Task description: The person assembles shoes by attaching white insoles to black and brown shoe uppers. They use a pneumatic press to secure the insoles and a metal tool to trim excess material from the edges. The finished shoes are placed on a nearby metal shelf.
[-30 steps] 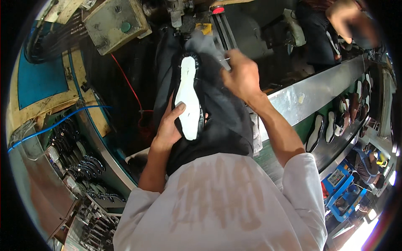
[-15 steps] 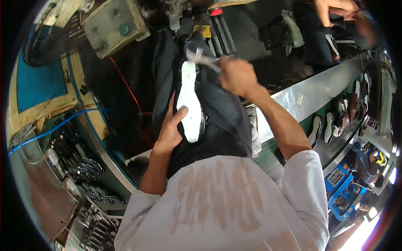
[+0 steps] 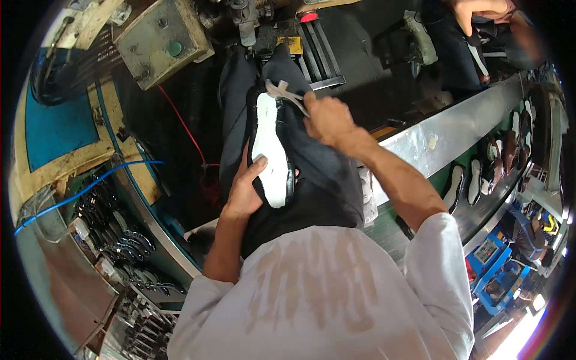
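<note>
The left hand (image 3: 245,191) is gripping an upturned shoe (image 3: 271,156) along its left edge, the thumb pressing on the white underside and the other fingers wrapping beneath, partly hidden. The shoe is lying lengthwise over the dark trousers (image 3: 327,180) of the lap, its dark edge showing around the white. The right hand (image 3: 330,123) is closing around the handle of a pale metal tool (image 3: 287,95), whose forked head is hovering over or touching the far end of the shoe; which of the two, the view is not settling. Compared with a second ago, the right hand is now sitting closer in toward the shoe, and the tool is showing more sharply instead of blurring; the left hand is keeping the same hold. Around them, a long conveyor (image 3: 432,141) with a bright steel side is running along the right, carrying a line of shoes (image 3: 456,187) with pale undersides. A co-worker (image 3: 447,51) is sitting near its far end. At the upper left a grimy control box (image 3: 150,51) is standing near a blue panel (image 3: 60,123), dark glossy shoes (image 3: 111,219) are crowding a shelf below, a blue hose (image 3: 90,185) is curving above them, and a small red button (image 3: 308,17) is showing at the top.
</note>
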Action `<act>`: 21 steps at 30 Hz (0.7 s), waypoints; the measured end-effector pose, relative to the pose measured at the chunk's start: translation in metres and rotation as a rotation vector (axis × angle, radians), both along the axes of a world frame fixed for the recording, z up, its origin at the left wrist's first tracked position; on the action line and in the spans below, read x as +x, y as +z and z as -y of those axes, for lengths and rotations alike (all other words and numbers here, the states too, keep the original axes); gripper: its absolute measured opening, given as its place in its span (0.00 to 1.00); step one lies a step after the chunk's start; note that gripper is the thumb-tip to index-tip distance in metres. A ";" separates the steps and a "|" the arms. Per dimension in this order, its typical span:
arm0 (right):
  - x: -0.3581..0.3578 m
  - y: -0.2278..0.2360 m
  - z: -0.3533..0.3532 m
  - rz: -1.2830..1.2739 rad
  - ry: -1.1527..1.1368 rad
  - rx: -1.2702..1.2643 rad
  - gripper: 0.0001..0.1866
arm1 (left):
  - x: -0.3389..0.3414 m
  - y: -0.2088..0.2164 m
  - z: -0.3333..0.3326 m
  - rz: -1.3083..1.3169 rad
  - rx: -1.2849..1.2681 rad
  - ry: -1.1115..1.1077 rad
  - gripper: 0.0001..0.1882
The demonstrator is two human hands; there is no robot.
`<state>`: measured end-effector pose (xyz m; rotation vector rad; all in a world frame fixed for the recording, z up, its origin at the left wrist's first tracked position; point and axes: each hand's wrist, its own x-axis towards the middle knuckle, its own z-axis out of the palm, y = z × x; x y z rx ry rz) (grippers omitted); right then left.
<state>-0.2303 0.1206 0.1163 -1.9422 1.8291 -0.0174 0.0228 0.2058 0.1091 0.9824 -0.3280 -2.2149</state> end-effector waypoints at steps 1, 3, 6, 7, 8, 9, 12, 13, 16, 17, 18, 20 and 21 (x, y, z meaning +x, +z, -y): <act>-0.011 0.010 0.005 0.079 0.026 -0.098 0.14 | 0.005 -0.005 -0.004 -0.037 -0.035 -0.006 0.33; -0.015 0.033 0.008 0.365 -0.128 -0.430 0.11 | 0.004 0.000 0.003 -0.133 0.040 -0.018 0.36; 0.007 -0.011 -0.016 0.278 -0.294 -0.466 0.15 | 0.000 0.002 0.001 -0.065 0.027 -0.021 0.33; 0.010 -0.025 -0.017 -0.165 0.019 -0.117 0.18 | -0.003 0.003 0.001 -0.031 -0.002 -0.026 0.33; 0.008 -0.022 -0.013 -0.087 0.038 0.010 0.16 | -0.005 0.001 0.003 0.003 -0.031 -0.020 0.33; 0.005 0.004 -0.004 -0.019 0.057 -0.045 0.15 | -0.004 0.002 0.000 0.024 -0.038 -0.006 0.33; -0.002 0.035 -0.002 0.331 -0.176 -0.503 0.12 | -0.001 0.007 0.002 -0.001 -0.018 -0.042 0.33; 0.005 0.014 -0.012 0.316 -0.217 -0.482 0.14 | -0.002 0.007 0.001 -0.034 0.028 -0.036 0.33; 0.010 -0.016 -0.024 0.052 -0.004 -0.007 0.17 | 0.000 0.007 0.006 -0.095 0.133 -0.030 0.33; -0.001 -0.007 -0.025 0.128 -0.014 -0.094 0.17 | 0.004 0.006 0.006 -0.125 0.128 -0.043 0.36; -0.014 -0.002 -0.028 0.217 -0.009 -0.178 0.17 | 0.010 0.006 0.006 -0.143 0.123 -0.042 0.39; -0.035 -0.009 -0.060 0.307 -0.277 -0.308 0.17 | 0.022 0.009 0.008 -0.175 0.080 -0.103 0.52; -0.048 -0.018 -0.079 0.274 -0.412 -0.297 0.17 | 0.022 0.016 0.008 -0.229 0.065 -0.094 0.53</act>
